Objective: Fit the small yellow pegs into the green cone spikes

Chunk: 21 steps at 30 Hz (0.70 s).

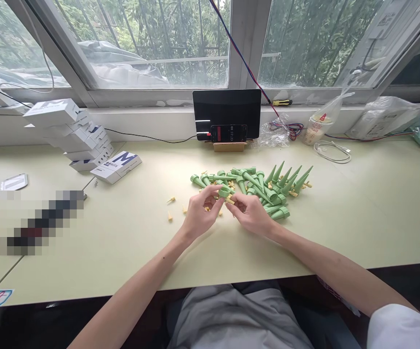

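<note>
In front of me my left hand [202,211] pinches a green plastic watering spike [225,192], its round ringed end facing up toward me. My right hand [251,213] holds a small yellow nozzle [230,199] between thumb and fingers, close against the green piece. Whether the two parts touch I cannot tell. Behind and to the right of my hands lies a pile of green spikes [256,182]. Several of them, with yellow tips fitted, point upward at the right [286,180]. Loose yellow nozzles [170,216] lie left of my left hand, and others are partly hidden beneath my fingers.
A dark tablet [227,109] stands at the window sill, with a phone [228,133] showing a timer before it. White boxes [75,133] are stacked at back left. A bagged cup [315,128] and a coiled cable [332,152] are at back right. The table's front edge [231,283] is near me.
</note>
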Tool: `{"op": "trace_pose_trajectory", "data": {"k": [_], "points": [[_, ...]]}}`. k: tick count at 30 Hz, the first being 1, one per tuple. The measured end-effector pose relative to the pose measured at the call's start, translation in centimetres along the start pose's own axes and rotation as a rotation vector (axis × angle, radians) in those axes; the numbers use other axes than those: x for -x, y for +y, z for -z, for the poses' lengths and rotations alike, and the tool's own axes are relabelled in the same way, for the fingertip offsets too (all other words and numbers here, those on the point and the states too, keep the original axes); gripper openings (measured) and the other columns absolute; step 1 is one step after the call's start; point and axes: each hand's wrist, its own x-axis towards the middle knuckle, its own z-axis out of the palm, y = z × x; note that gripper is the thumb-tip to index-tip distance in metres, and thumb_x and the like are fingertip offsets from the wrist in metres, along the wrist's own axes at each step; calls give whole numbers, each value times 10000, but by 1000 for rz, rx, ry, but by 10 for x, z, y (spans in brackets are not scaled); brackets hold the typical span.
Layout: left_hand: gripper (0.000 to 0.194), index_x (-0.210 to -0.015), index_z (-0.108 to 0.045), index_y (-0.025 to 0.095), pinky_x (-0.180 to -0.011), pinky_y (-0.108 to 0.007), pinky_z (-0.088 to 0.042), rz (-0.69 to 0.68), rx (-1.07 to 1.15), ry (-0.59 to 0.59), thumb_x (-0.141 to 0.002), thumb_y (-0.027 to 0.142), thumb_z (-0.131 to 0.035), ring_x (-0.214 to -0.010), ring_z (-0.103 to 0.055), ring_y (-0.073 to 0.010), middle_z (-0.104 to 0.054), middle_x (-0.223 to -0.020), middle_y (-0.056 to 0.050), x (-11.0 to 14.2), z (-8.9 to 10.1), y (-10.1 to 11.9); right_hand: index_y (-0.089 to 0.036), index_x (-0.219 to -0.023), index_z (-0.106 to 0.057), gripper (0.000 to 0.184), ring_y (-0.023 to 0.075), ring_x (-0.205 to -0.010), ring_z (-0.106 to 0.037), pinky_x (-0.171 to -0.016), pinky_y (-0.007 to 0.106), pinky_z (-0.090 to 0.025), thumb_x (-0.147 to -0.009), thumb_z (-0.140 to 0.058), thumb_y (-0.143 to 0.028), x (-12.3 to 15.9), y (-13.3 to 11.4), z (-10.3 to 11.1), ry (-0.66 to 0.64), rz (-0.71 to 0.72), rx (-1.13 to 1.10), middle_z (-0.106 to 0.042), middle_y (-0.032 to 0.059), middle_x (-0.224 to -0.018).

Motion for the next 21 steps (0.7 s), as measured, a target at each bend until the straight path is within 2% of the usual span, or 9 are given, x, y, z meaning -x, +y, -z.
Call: {"op": "trace_pose_trajectory", "data": {"k": [12,21], "points": [[273,-1152,-637,187,-516,-216,-472,-1,2,8,-892,270,-617,-593,-542,-99,-625,-812,-24,0,0,-1,-201,-683,-386,301,95,-515,-308,-514,249,-272,-939,-527,-270,1,7,-2,41,135,134,-390,-49,-575],[298,-1197,-594,205,-518,-209,-493,-46,5,-22,-901,238,-597,-546,-502,-65,-610,-867,-21,1,0,-1,-193,-705,-435,270,92,-516,-322,-507,248,-274,-942,-534,-275,0,5,-1,43,92,73,-411,-46,-582]]}}
